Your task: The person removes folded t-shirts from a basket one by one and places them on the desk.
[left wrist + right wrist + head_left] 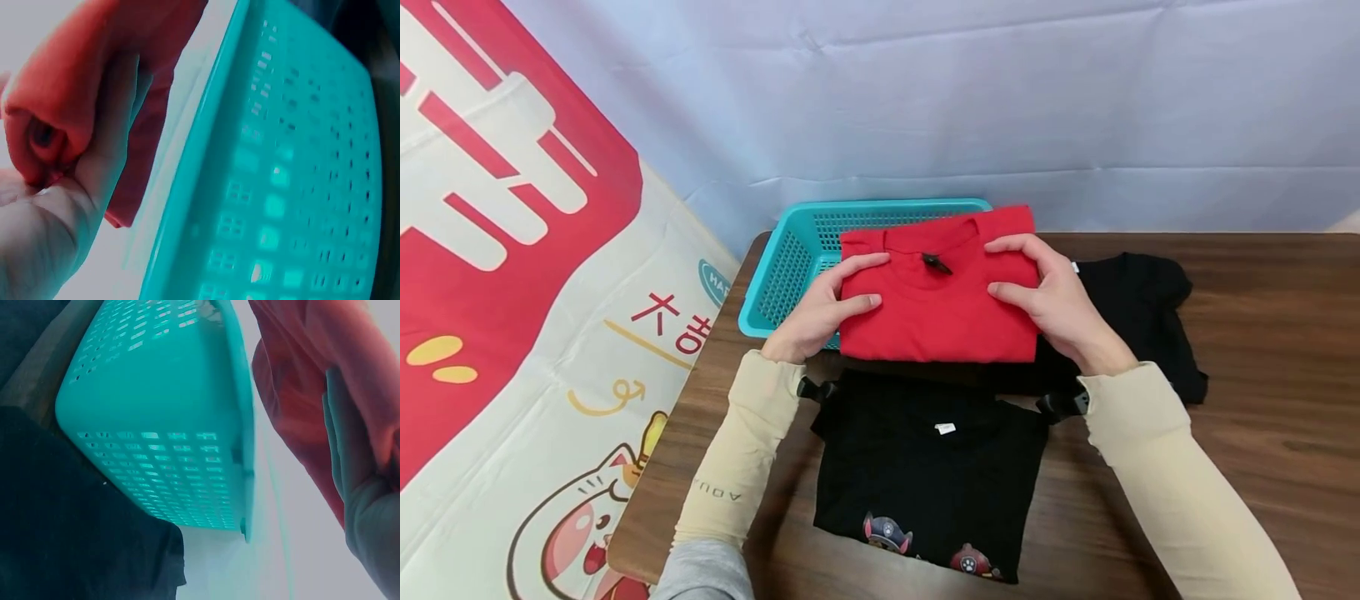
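Both hands grip a folded red T-shirt (936, 325) by its two sides, raised above the rim of a turquoise plastic basket (775, 275). My left hand (827, 304) pinches the left side, thumb on top and other fingers partly tucked beneath the cloth. On the opposite side, my right hand (1052, 296) holds the shirt the same way. A small dark tag shows at the shirt's neckline. In the left wrist view the rolled edge of the red T-shirt (62, 94) sits within the hand's grip. The shirt covers much of the basket in the head view.
A black T-shirt (925, 475) with cartoon prints lies flat on the wooden table (1262, 333) in front of the basket. Another black garment (1138, 317) lies right of the basket. Behind the table hangs a pale cloth (1000, 100); a printed banner (512, 250) stands left.
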A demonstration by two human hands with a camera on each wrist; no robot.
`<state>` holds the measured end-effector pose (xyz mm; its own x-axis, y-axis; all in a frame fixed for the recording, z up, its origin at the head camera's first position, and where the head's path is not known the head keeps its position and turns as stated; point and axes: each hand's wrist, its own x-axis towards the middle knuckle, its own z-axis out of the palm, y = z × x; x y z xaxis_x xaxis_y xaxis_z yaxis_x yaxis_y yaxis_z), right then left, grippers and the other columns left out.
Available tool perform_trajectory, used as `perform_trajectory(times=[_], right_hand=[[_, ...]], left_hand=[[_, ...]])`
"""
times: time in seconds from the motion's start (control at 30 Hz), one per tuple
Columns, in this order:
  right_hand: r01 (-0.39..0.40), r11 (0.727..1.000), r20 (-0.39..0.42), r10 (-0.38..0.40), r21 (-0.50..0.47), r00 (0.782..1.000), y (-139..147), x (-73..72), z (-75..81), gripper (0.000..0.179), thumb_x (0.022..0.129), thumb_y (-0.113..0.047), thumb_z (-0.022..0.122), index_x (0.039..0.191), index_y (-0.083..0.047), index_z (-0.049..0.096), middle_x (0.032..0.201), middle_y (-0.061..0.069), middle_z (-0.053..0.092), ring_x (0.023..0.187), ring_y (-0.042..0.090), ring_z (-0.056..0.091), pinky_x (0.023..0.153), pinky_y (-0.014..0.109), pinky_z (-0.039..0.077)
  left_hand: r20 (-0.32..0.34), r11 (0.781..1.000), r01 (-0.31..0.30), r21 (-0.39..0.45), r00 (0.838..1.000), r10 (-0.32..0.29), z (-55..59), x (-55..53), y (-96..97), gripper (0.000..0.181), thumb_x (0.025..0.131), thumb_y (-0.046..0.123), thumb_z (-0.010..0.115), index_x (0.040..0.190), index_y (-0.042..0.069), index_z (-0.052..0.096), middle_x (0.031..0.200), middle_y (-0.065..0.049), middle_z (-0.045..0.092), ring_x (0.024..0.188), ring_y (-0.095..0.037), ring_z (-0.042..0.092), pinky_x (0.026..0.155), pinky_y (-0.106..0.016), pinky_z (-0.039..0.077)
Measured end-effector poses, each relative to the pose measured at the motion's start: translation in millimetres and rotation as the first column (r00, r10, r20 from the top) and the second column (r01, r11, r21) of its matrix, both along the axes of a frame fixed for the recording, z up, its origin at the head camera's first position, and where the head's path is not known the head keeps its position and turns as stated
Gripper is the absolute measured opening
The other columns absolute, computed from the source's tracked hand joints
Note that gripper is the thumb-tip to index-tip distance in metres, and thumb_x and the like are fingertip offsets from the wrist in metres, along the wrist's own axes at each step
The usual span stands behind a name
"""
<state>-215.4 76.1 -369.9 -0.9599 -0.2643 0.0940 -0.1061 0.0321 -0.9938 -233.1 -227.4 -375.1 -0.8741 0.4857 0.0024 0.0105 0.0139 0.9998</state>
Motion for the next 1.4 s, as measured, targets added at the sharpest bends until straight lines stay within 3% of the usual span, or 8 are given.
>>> perform_trajectory(times=[0.3,0.5,0.87,1.03,1.2,1.4], right_hand=[[-0.012,1.0,0.101,0.01,0.025,0.995,22,20.0,9.6,0.051,0.091,-0.006,0.063,0.137,-0.02,0.045,0.129,0.003,0.046,0.11,0.021,0.055,0.074,0.03,0.058],[-0.01,0.999,0.091,0.013,-0.039,0.996,34,31.9,9.6,0.051,0.09,-0.004,0.064,0.136,-0.016,0.048,0.126,0.005,0.049,0.105,0.018,0.058,0.073,0.028,0.058],[0.061,0.996,0.076,-0.056,-0.064,0.996,60,49.5,5.7,0.041,0.093,-0.01,0.063,0.132,-0.011,0.052,0.123,0.005,0.051,0.102,0.015,0.059,0.072,0.024,0.057],[0.104,0.993,0.071,-0.108,0.058,0.992,71,55.6,3.7,0.041,0.093,-0.015,0.063,0.132,-0.012,0.051,0.123,0.003,0.051,0.098,0.014,0.06,0.07,0.024,0.057],[0.141,0.971,0.06,-0.156,0.195,0.986,82,60.6,1.4,0.042,0.094,-0.017,0.063,0.134,-0.017,0.05,0.124,-0.001,0.05,0.094,0.011,0.062,0.07,0.025,0.057],[0.174,0.957,0.072,-0.195,0.234,0.978,95,67.5,-1.6,0.044,0.093,-0.018,0.064,0.134,-0.02,0.049,0.121,-0.004,0.051,0.088,0.008,0.064,0.068,0.027,0.057]], left_hand=[[0.074,0.989,0.025,0.143,0.997,-0.036,0.3,11.1,21.2,0.052,0.094,0.004,0.056,0.143,0.016,0.045,0.131,-0.009,0.053,0.108,-0.021,0.061,0.084,-0.033,0.057],[0.107,0.968,0.052,0.247,0.991,-0.081,-0.7,16.2,31.6,0.051,0.093,0.001,0.054,0.142,0.013,0.046,0.128,-0.007,0.055,0.107,-0.019,0.061,0.085,-0.032,0.056],[0.169,0.933,0.171,0.315,0.958,-0.233,2.3,29.5,45.5,0.057,0.094,0.001,0.048,0.148,0.013,0.038,0.131,-0.006,0.052,0.113,-0.018,0.057,0.086,-0.032,0.056],[0.156,0.936,0.239,0.259,0.946,-0.284,3.7,34.0,52.8,0.057,0.094,0.001,0.051,0.148,0.013,0.038,0.133,-0.008,0.05,0.117,-0.019,0.055,0.089,-0.035,0.055],[0.103,0.965,0.237,0.115,0.963,-0.249,1.1,37.6,64.6,0.055,0.092,-0.001,0.056,0.144,0.012,0.044,0.127,-0.012,0.056,0.108,-0.02,0.062,0.087,-0.039,0.056],[0.054,0.976,0.217,-0.015,0.975,-0.216,-3.2,41.1,79.0,0.049,0.092,0.001,0.058,0.139,0.014,0.049,0.121,-0.014,0.06,0.098,-0.019,0.067,0.084,-0.041,0.057]])
